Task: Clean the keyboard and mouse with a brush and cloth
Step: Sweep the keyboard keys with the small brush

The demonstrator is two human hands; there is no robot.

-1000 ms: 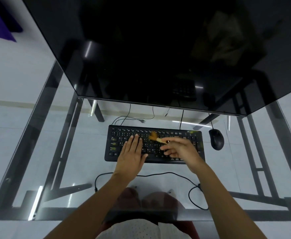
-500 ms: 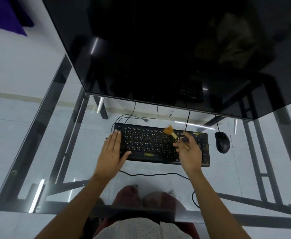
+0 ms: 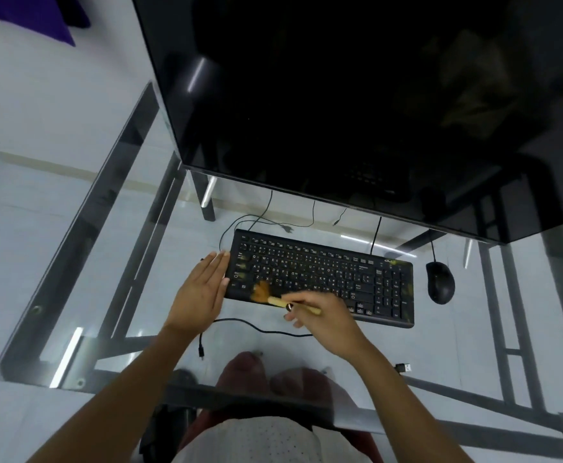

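Keyboard long axis runs left-right. Your right hand pinches brush, bristles at near-left keys; left hand flat, released, against left end. Mouse far right, nearer right hand.

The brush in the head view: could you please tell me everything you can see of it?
The brush is small, with a pale wooden-looking handle and a fanned tuft of tan bristles. It lies nearly level, bristles pointing left onto the near-left keys of the black keyboard. The right hand pinches its handle; the handle's end pokes out past the fingers. The bristles look slightly blurred.
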